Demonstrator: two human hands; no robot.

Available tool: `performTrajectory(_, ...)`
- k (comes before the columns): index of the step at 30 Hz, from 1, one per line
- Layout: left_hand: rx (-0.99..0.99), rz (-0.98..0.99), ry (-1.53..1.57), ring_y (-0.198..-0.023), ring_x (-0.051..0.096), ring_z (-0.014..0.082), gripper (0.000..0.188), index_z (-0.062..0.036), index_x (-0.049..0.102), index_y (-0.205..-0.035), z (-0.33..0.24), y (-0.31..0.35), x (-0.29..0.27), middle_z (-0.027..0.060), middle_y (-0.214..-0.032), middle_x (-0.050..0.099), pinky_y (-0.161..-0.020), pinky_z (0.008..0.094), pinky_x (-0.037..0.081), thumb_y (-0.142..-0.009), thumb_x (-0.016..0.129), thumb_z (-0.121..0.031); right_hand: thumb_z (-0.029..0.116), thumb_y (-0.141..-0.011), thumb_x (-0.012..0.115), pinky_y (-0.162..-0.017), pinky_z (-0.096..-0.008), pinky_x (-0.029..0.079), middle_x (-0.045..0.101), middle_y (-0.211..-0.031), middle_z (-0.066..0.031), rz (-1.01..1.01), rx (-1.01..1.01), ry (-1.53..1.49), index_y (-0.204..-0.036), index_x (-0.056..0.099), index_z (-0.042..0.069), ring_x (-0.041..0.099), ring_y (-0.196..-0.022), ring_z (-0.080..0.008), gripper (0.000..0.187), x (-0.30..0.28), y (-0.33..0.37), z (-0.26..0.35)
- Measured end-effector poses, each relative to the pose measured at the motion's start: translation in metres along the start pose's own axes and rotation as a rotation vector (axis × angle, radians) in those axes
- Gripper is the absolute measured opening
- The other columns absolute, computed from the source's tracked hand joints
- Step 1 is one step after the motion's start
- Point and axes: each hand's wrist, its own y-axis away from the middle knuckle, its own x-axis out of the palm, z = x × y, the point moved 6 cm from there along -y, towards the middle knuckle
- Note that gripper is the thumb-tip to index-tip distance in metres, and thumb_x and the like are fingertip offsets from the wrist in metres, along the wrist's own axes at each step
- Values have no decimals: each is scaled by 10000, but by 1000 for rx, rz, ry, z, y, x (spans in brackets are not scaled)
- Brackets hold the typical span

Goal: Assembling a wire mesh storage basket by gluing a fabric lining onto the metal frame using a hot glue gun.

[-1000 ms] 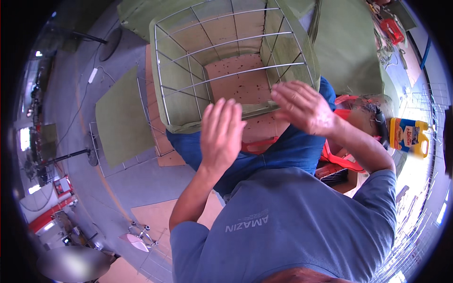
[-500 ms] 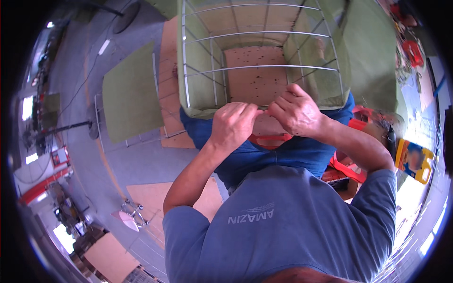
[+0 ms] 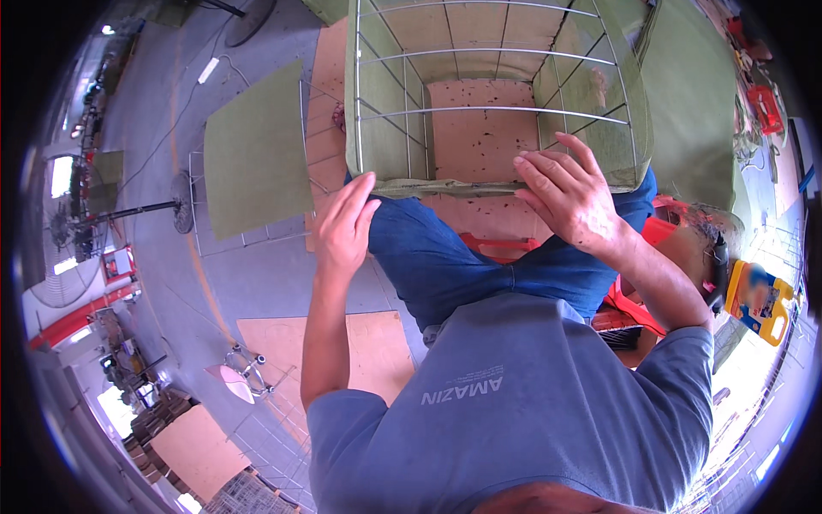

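Observation:
In front of my knees stands a box-shaped metal wire frame (image 3: 497,110) with green fabric (image 3: 390,150) over its sides. A rolled fabric edge (image 3: 454,188) runs along the frame's near side. My left hand (image 3: 344,224) is at the near left corner, fingers extended and fingertips at the fabric. Over the right part of the near edge, my right hand (image 3: 569,190) has its fingers spread, some of them touching or just above the fabric. Neither hand shows anything held. Through the frame, a brown board (image 3: 484,128) with dark specks is visible.
Left of the frame lies another wire panel with green fabric (image 3: 257,154). A fan on a stand (image 3: 181,201) is farther left. Green fabric (image 3: 693,120) drapes at the right, near a yellow container (image 3: 760,300). Cardboard sheets (image 3: 334,351) lie on the floor.
My hands have parted from a pinch together at the middle of the near edge. The left moved to the left corner, the right moved rightward, and both opened.

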Motion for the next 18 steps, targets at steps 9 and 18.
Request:
performTrajectory(9,206,261,59,-772,728,296,156,-17,744,-990,17,-22,16,126,-928,738,-673,379,577,-841,791,-19,128,-810,813,-1100,-544,472,716,-1193,-125,8,-14,-46,-1153,704,23,695,-1092,-268,376,10,19,-6)
performTrajectory(18,329,498,-273,-850,737,322,318,-47,710,-1269,-27,-60,8,182,-1316,701,-758,404,590,-984,684,-186,307,-999,685,-1074,-450,486,715,-1193,-158,-395,751,26,-1187,703,34,671,-1169,-307,332,-92,59,-142)
